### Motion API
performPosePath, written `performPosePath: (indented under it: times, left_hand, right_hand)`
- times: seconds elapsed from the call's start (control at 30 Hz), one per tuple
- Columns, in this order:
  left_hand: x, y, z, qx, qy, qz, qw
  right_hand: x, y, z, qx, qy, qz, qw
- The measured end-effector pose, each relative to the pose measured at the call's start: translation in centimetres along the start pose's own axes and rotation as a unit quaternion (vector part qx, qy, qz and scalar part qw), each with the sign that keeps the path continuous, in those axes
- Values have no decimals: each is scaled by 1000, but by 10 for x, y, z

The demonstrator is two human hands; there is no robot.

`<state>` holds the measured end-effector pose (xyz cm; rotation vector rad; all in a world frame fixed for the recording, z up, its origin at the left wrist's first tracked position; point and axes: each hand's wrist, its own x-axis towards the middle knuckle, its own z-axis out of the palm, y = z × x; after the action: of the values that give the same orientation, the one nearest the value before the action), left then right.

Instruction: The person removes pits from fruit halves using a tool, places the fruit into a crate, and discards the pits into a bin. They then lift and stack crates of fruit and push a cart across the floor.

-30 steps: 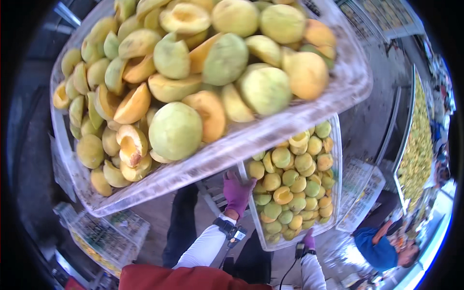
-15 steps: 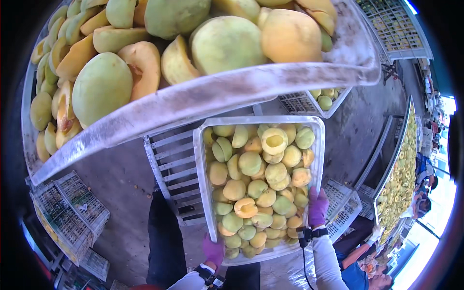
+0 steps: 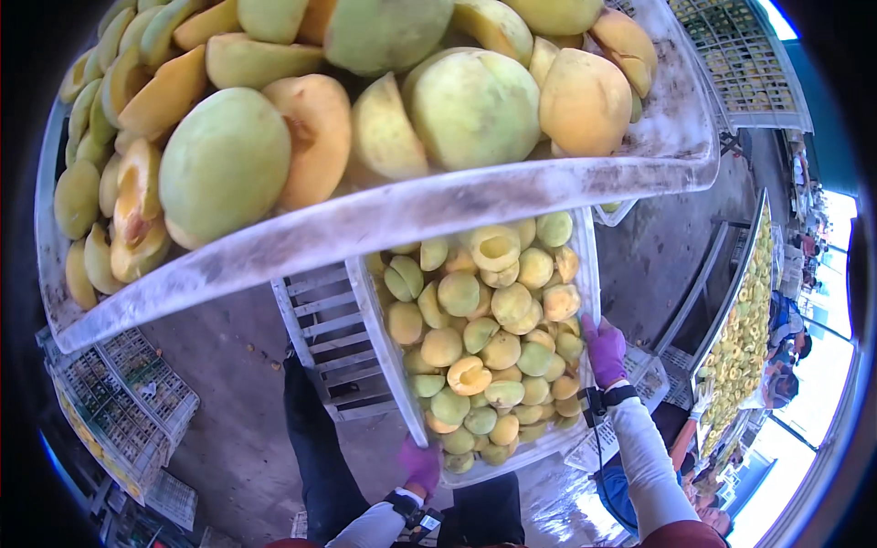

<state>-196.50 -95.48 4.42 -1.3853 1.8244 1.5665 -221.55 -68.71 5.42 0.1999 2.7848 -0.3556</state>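
A pale plastic crate full of yellow-green peaches or apricots is between my hands, in front of my legs. My left hand, in a purple glove, grips its near left corner. My right hand, also purple-gloved, closes on its right rim. Several pieces are cut, with hollows showing. The crate's far edge is hidden behind a large whitish tray, close to the camera, heaped with halved fruit.
A slatted metal frame stands just left of the crate. Lattice crates sit at lower left, another at upper right. On the right runs a long table of fruit pieces, with a person in blue beside it.
The upper tray sits lower in the view and now covers the held crate's far edge. The crate appears slightly turned, and both my hands have shifted rightward, still gripping it.
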Motion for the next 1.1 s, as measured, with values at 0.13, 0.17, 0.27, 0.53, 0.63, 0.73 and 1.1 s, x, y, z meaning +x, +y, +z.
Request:
performPosePath:
  times: [0.13,0.17,0.27,0.53,0.63,0.73,1.1]
  left_hand:
    - [5,18,7,-126,-66,-123,982]
    - [6,22,8,-79,-63,-139,985]
    - [16,-17,-5,-35,-62,-123,990]
    - [45,3,-91,36,-268,-9,963]
    - [56,-87,-107,60,-107,110,986]
    - [89,-37,-153,-379,-72,-46,922]
    - [151,71,-441,-278,36,-22,960]
  right_hand:
    - [8,38,4,-22,-41,70,996]
    - [10,35,4,-18,-51,67,996]
    - [14,1,8,8,-63,45,997]
    - [13,24,10,39,-77,22,996]
    - [-11,-20,-1,-41,-109,86,989]
    - [-81,28,-27,-157,-38,-16,987]
    - [-313,-109,0,372,-356,324,794]
